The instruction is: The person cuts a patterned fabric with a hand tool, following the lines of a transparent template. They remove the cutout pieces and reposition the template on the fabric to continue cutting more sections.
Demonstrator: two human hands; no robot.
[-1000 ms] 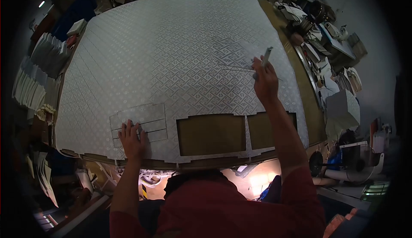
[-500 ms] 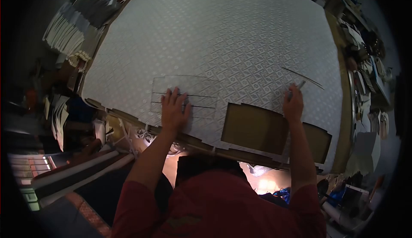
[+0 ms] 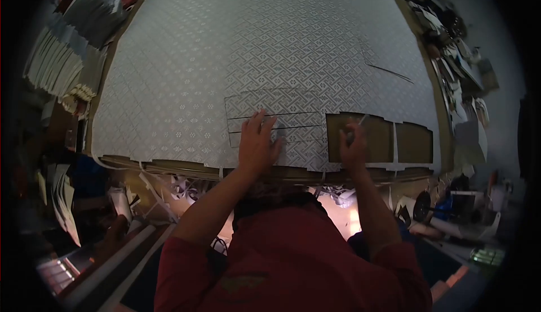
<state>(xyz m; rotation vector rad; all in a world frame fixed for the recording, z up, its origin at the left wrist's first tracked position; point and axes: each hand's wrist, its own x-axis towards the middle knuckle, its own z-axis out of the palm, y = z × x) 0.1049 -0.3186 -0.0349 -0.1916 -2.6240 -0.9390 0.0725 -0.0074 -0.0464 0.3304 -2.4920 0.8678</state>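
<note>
A pale patterned sheet [image 3: 197, 58] covers the large table in front of me. My left hand [image 3: 259, 143] lies flat on it with fingers spread, over a rectangular outline [image 3: 242, 101] crossed by two dark lines. My right hand [image 3: 353, 146] is closed around a small pen-like tool [image 3: 363, 119], over a brown rectangular opening [image 3: 375, 137] in the sheet. A second brown opening [image 3: 414, 143] lies to the right. Farther up, a thin dark strip or slit [image 3: 390, 72] runs diagonally.
Stacks of pale sheets [image 3: 59, 53] stand at the left of the table. Tools and papers crowd a shelf [image 3: 456, 58] along the right side. Rolls [image 3: 121, 261] lie at the lower left, and scraps [image 3: 183, 188] hang below the front edge.
The camera view has turned and shifted. My right hand has moved left, from the sheet above the openings to over the larger one. My left hand stays spread on the outlined rectangle.
</note>
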